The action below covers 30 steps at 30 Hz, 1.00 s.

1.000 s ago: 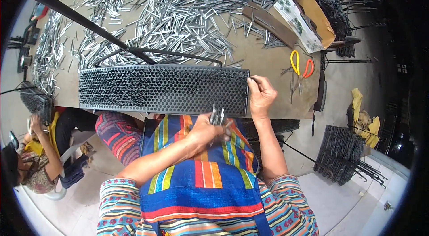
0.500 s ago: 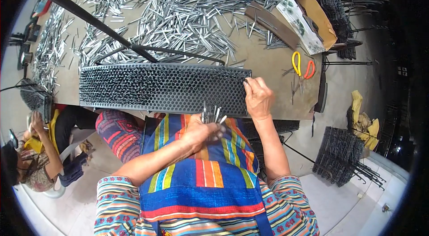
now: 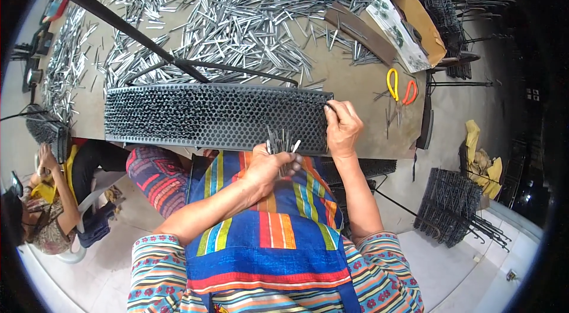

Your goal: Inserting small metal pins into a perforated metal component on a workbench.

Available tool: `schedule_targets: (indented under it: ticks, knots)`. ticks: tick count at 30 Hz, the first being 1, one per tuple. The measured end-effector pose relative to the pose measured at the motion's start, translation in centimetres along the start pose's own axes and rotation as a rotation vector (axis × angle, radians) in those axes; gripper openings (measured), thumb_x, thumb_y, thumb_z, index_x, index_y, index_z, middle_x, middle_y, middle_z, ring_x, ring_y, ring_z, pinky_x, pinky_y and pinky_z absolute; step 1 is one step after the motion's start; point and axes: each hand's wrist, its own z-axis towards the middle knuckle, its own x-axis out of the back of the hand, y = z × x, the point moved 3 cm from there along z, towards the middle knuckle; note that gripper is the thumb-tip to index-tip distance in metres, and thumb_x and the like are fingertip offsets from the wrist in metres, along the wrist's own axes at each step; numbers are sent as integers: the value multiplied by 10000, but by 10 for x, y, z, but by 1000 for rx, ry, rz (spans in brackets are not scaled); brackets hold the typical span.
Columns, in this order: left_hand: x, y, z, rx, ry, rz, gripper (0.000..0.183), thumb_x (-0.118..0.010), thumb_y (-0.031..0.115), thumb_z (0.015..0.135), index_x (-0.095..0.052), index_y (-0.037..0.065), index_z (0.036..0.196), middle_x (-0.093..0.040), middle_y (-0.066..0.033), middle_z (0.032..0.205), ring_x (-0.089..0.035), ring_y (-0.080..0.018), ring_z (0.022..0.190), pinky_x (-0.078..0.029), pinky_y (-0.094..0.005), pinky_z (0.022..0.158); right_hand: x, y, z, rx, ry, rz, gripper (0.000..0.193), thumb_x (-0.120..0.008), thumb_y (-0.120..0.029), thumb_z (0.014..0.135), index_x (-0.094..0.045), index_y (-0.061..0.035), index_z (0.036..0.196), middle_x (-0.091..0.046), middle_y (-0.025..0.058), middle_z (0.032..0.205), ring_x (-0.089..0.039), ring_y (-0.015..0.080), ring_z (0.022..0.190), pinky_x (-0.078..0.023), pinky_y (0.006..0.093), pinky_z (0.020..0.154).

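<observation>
In front of me lies a long black block full of round holes (image 3: pixel 237 117), its left part filled with short dark tufts. A black pole (image 3: pixel 124 24) with braces joins it at the far side. My left hand (image 3: pixel 269 168) is closed around a bunch of thin grey and silvery strips (image 3: pixel 280 141), which point up at the block's near edge. At the block's right end, my right hand (image 3: pixel 342 128) has its fingers pinched together by the far corner. Whatever sits between those fingertips is too small to make out.
Loose strips (image 3: pixel 237 34) cover much of the table (image 3: pixel 370 106). To the right are scissors (image 3: pixel 400 94) with yellow and orange handles, a brown plank (image 3: pixel 361 34) and an open cardboard box (image 3: pixel 409 29). Another person (image 3: pixel 53 194) sits at left. Black racks (image 3: pixel 447 206) stand on the floor at right.
My left hand has shifted slightly up and right, and its strips now fan more upright. The right hand's fingers have moved a little at the block's corner.
</observation>
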Motion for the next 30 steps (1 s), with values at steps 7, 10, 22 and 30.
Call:
schedule_targets:
  ticks: [7, 10, 22, 30]
  knots:
    - [-4, 4, -1, 43, 21, -28, 109, -583, -55, 837, -626, -8, 925, -695, -120, 809, -672, -183, 656, -561, -289, 570, -2, 5, -1, -11, 0, 60, 123, -688, 27, 790, -689, 24, 913, -633, 117, 761, -607, 190, 631, -471, 295, 581]
    - [-5, 4, 3, 48, 26, -48, 107, -591, -48, 834, -627, -9, 927, -696, -123, 812, -676, -189, 662, -561, -291, 572, -1, 7, 0, 4, -35, -40, 149, -690, 26, 790, -684, 25, 939, -627, 116, 759, -600, 177, 615, -464, 290, 568]
    - [-12, 2, 5, 39, 4, -104, 103, -610, -49, 825, -629, -15, 920, -697, -138, 813, -674, -204, 652, -556, -310, 556, -1, 3, -18, -252, 9, 118, 210, -704, -50, 786, -644, -1, 981, -604, 121, 797, -596, 248, 647, -478, 339, 593]
    - [-9, 3, 4, 78, 26, -112, 119, -599, -57, 833, -612, -22, 946, -694, -143, 828, -671, -200, 669, -555, -317, 562, -5, 12, 2, -79, 28, 50, 90, -697, -22, 805, -637, 20, 856, -596, 86, 740, -515, 147, 563, -428, 290, 543]
